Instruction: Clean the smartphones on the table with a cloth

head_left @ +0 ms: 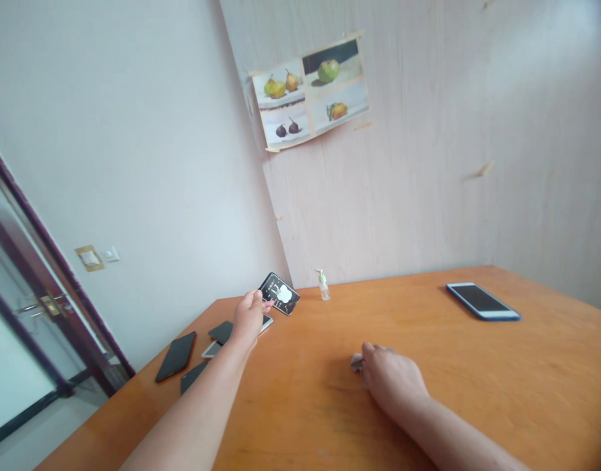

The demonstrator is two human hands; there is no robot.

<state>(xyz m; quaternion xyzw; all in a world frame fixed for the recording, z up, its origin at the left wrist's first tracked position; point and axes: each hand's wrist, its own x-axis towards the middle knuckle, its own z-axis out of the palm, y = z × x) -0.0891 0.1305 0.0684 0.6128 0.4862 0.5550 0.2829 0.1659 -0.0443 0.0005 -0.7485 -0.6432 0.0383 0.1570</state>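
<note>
My left hand (249, 314) pinches a black phone (281, 294) by its near left edge. White shapes and small lettering show on the face of the phone, which is tilted above the table's left part. Below and beside that hand lie several other phones, among them a dark phone (176, 356) near the table's left edge. My right hand (391, 376) rests low over the middle of the table, closed around a crumpled greyish-white cloth or tissue (357, 362). Most of this wad is hidden under the fingers.
A small clear pump bottle (323, 288) stands at the table's back edge. To the right lies a white phone in a blue case (482, 301). The wooden table (300, 399) meets a wall bearing a fruit picture sheet (310, 91). A door (50, 301) is at left.
</note>
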